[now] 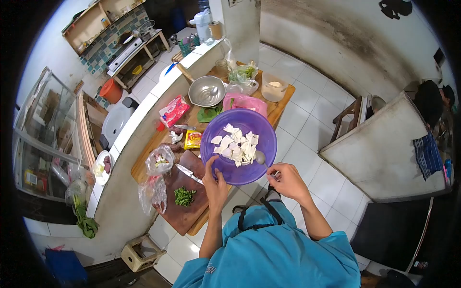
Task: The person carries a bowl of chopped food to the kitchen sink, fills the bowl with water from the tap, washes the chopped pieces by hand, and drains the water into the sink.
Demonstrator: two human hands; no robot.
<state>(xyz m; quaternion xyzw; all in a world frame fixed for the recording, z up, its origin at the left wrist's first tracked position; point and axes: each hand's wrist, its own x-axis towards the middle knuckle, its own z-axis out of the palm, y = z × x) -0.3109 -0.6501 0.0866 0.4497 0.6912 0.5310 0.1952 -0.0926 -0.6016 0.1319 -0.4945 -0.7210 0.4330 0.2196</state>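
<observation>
A purple plastic bowl point(209, 139) holds a heap of flat white cut pieces point(235, 146). My left hand point(215, 185) grips its near left rim, thumb on the inside wall. Between the fingers of my right hand point(287, 181) is the handle of a metal spoon point(260, 158), whose head lies inside the bowl against the right side of the pieces. Below and left of the bowl, a brown cutting board point(177, 218) bears chopped green leaves point(184, 197) and a knife point(189, 174) with a pale blade.
On the wooden table point(140, 165) are a metal pan point(207, 91), a red and white packet point(174, 111), a yellow packet point(193, 139), clear plastic bags point(160, 160), a pink bag point(245, 103) and a clear tub point(274, 87). A low tiled wall point(139, 119) runs along the left.
</observation>
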